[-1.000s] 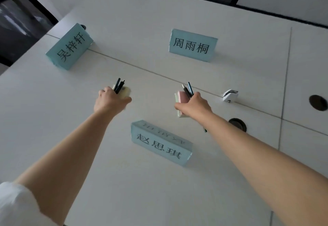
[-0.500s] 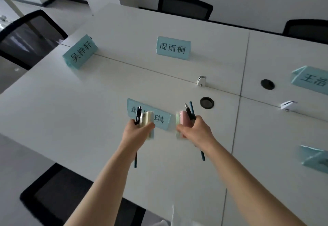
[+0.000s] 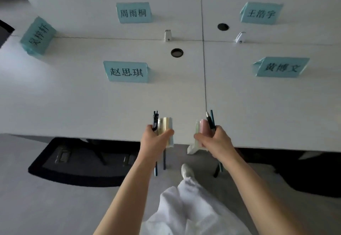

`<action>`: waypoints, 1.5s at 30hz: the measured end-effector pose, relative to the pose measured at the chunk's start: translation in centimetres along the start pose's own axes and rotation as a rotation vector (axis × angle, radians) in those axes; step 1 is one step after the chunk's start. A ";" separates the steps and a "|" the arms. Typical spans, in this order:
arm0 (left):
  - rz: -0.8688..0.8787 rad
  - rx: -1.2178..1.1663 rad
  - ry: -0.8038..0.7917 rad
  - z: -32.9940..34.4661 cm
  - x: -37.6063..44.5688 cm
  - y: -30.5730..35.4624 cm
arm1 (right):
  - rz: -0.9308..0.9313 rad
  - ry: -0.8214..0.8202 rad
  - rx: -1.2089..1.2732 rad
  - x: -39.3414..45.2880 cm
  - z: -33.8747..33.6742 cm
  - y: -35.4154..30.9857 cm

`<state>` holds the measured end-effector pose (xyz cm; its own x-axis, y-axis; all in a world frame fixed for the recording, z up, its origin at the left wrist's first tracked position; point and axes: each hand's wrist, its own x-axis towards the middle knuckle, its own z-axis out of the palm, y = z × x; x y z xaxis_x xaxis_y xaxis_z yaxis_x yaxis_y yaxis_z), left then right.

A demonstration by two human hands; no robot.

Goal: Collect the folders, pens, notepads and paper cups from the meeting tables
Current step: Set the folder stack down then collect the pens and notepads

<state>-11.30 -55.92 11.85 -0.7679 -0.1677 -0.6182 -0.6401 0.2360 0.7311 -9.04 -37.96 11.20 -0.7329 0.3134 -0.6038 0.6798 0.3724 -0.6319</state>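
Note:
My left hand (image 3: pixel 154 140) grips a small stack of yellowish notepads (image 3: pixel 165 126) together with dark pens (image 3: pixel 155 119) that stick out above and below the fist. My right hand (image 3: pixel 215 139) grips a pink and pale green stack of notepads (image 3: pixel 202 127) along with a black pen and a teal pen (image 3: pixel 211 119). Both hands hover at the near edge of the white meeting table (image 3: pixel 73 96), side by side and about a hand's width apart.
Several teal name cards stand on the table, the nearest (image 3: pixel 127 72) ahead left and another (image 3: pixel 281 67) ahead right. Round cable holes (image 3: pixel 177 52) and small white clips (image 3: pixel 168 35) sit along the seams. A black chair (image 3: pixel 77 161) is tucked under the near edge.
Both hands have pulled back from the table's middle to its near edge, still holding pens and notepads. My view has backed away, and more name cards now show on the right.

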 end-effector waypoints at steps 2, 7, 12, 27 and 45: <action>0.039 0.045 -0.035 1.1 -2.0 -0.4 | 0.008 0.034 0.035 -1.9 -1.6 2.1; 0.101 0.136 -0.108 5.4 -5.5 -0.7 | 0.010 0.136 0.120 -5.4 -6.6 6.7; 0.140 0.146 -0.192 12.9 -9.0 -0.4 | 0.045 0.240 0.221 -7.5 -12.9 12.9; 0.202 0.321 -0.468 47.7 -25.3 -1.4 | 0.197 0.434 0.290 -9.6 -40.5 37.8; 0.101 0.346 -0.389 67.7 -18.8 4.8 | 0.159 0.317 0.244 4.8 -56.1 41.4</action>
<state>1.60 13.21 7.42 -0.7181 0.2242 -0.6588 -0.4674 0.5460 0.6953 14.09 27.98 9.46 -0.5647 0.6175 -0.5475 0.7434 0.0924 -0.6625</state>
